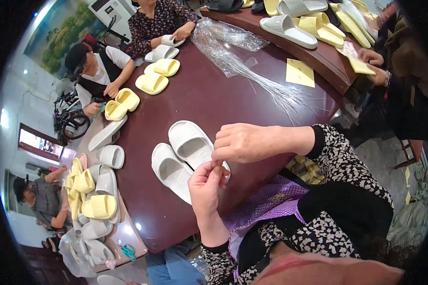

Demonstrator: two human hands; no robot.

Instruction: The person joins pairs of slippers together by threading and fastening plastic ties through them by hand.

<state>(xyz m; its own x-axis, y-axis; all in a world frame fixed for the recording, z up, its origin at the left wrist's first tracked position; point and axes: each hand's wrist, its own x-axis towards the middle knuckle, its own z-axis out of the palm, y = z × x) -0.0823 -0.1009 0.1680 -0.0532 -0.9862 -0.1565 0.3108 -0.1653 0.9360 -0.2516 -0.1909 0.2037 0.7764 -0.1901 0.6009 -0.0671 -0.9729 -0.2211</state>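
Observation:
My left hand [206,185] is closed in a pinch, thumb against the fingers, at the heel end of a pair of pale grey slide slippers. My right hand [241,143] is closed too, its fingertips meeting those of the left. Whatever they pinch, if anything, is too small or hidden to make out. Under and beside my hands lie the left slipper [169,166] and the right slipper [188,135], side by side on the dark red table [142,209], toes pointing away. My right hand covers part of the right slipper.
Thin clear ties [271,88] and plastic wrap [223,38] lie across the far table, near a yellow sheet [300,73]. Yellow slippers [152,83] line the left edge. A side table holds more slippers [99,206] and teal scissors [128,251]. Several people work around.

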